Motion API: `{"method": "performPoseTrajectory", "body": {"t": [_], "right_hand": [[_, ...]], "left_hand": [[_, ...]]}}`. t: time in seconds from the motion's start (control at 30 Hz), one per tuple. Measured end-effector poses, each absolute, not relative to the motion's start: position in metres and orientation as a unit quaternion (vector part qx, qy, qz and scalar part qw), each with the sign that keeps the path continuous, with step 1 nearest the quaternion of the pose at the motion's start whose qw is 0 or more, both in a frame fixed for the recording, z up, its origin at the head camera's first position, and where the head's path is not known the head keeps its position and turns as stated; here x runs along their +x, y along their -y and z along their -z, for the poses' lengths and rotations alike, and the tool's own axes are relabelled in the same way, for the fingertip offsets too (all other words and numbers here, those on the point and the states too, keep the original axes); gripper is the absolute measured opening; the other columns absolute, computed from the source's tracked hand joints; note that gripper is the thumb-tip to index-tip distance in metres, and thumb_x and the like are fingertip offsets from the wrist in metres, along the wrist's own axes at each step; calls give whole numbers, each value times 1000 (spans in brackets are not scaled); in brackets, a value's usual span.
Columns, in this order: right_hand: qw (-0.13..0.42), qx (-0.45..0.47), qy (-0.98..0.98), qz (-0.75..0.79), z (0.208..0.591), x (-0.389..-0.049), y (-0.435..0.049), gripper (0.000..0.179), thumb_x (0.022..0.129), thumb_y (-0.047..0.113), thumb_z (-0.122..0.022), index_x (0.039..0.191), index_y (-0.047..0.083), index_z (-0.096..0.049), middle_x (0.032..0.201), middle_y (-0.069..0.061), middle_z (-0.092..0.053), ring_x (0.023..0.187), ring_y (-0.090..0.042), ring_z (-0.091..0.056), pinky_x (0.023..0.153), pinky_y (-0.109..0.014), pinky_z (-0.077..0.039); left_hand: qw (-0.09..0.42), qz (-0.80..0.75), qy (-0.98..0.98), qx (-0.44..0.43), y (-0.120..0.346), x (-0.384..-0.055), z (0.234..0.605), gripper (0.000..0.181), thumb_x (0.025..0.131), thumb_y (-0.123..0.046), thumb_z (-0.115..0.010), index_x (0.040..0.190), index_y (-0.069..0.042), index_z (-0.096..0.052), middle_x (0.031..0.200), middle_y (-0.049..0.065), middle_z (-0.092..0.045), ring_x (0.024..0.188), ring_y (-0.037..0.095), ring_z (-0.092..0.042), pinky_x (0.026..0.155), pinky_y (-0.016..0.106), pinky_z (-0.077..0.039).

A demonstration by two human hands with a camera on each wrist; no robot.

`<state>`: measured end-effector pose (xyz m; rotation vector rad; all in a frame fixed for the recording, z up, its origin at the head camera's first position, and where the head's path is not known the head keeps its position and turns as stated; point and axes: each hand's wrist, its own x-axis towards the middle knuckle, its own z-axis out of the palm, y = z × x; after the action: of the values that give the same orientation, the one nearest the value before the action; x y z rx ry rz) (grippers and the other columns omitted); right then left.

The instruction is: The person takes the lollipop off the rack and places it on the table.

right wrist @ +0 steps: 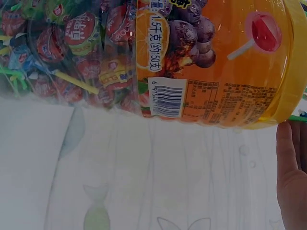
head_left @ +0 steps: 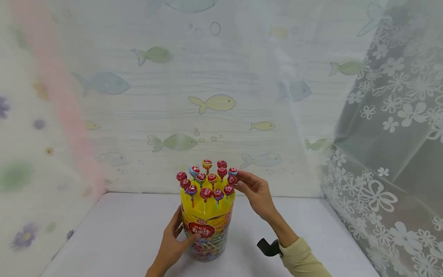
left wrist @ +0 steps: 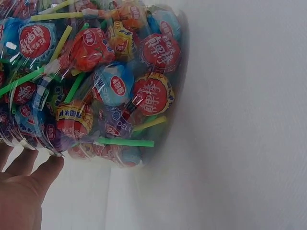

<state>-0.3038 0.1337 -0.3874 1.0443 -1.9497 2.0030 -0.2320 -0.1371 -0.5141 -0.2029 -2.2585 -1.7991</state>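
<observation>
A clear plastic jar [head_left: 207, 246] with a yellow lid [head_left: 204, 209] stands upright on the table, full of wrapped lollipops [left wrist: 112, 84]. Several more lollipops [head_left: 205, 193] stick up out of the lid. My left hand [head_left: 173, 240] grips the jar's left side, thumb across the front by the red label. At the lid's right edge, my right hand [head_left: 256, 190] pinches a lollipop [head_left: 232, 180] between thumb and fingers. A blue-wrapped lollipop [head_left: 233, 172] is just behind it. In the right wrist view the fingertips are mostly cut off, beside a green stick [right wrist: 298, 118] at the rim.
The jar stands on a white table [head_left: 135, 223]. Behind it hangs a fish-print curtain [head_left: 214, 69]. Flowered sheets [head_left: 380, 200] close off the right side, and a flower-print sheet [head_left: 38, 154] the left. A black device [head_left: 269, 247] is strapped at the right wrist.
</observation>
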Motion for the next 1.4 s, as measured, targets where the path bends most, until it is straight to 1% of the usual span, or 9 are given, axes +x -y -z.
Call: {"method": "performPoseTrajectory", "body": {"t": [0.47,0.6,0.77,0.93,1.1,1.2,1.33,1.37,1.4], "right_hand": [[116,310,679,-655,383,-310,-123,27,98,3,-65,122,-9,-64,115,-1,-70,104,-11,-69,93,-28,-60],[131,296,684,-654,383,-312,-118,22,98,0,-64,118,-9,-65,111,-9,-70,99,-12,-68,92,-27,-60],[159,289,680,-655,384,-311,-113,21,97,-3,-64,117,-10,-66,110,-18,-69,100,-11,-68,91,-26,-60],[191,296,660,-663,387,-311,-110,22,96,-6,-64,117,-12,-65,107,-9,-71,100,-9,-69,88,-27,-62],[244,301,637,-667,378,-310,-110,21,95,-7,-64,116,-13,-65,103,-3,-72,93,-9,-71,81,-26,-64],[263,296,626,-672,368,-311,-114,22,95,-8,-64,116,-13,-65,102,-12,-72,89,-9,-72,77,-27,-64],[266,287,620,-680,362,-309,-120,24,95,-8,-64,118,-14,-64,103,-23,-70,88,-12,-73,75,-28,-64],[265,283,620,-681,362,-308,-122,24,95,-8,-64,118,-14,-64,103,-24,-70,88,-12,-73,75,-28,-65],[264,280,621,-683,363,-307,-123,24,95,-7,-64,118,-14,-64,103,-20,-71,88,-13,-73,75,-28,-65]], "left_hand": [[125,615,775,-75,137,-231,515,98,88,-23,-82,163,-8,-20,167,17,-25,148,45,-33,113,63,-38],[125,614,776,-73,136,-231,515,98,87,-23,-82,163,-8,-20,166,17,-26,148,44,-34,114,62,-38],[126,611,778,-72,135,-231,515,98,88,-23,-82,163,-8,-20,166,18,-27,147,45,-35,113,62,-39],[130,613,776,-71,136,-230,515,98,87,-21,-82,162,-6,-20,165,19,-27,147,46,-35,114,61,-39],[124,618,774,-67,136,-230,514,99,87,-21,-82,162,-7,-20,166,19,-27,148,45,-34,115,60,-38],[117,622,772,-60,137,-230,512,100,86,-22,-83,162,-7,-20,166,18,-27,148,45,-33,116,59,-36],[108,626,770,-56,137,-230,510,100,86,-23,-83,163,-7,-20,166,18,-26,149,45,-32,116,59,-36],[108,627,770,-55,137,-230,511,100,86,-23,-83,162,-7,-20,166,18,-26,149,44,-32,116,58,-36],[108,627,770,-55,137,-230,511,100,87,-23,-83,162,-7,-20,166,19,-26,149,45,-32,116,58,-36]]}}
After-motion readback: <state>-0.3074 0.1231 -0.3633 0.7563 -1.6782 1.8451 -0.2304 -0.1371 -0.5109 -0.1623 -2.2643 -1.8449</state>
